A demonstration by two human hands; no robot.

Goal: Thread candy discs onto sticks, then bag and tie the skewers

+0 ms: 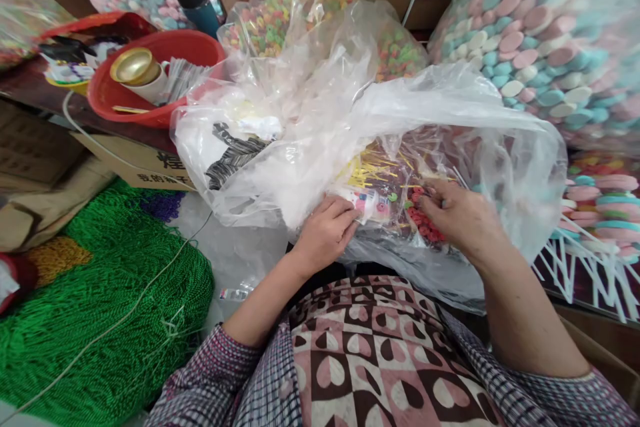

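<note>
My left hand has its fingers curled together at the left end of a small white printed packet. My right hand pinches with thumb and forefinger just over a small heap of red pieces; anything between those fingertips is too small to make out. Beyond the packet lies a scatter of yellow twist ties, and a green piece sits beside it. Clear plastic sheeting spreads around and under both hands.
Big clear bags of pastel marshmallow-like pieces and colourful rings stand behind. At left are a red basin with a gold bowl, a dark bottle, and green beaded strands. White sticks jut out at right.
</note>
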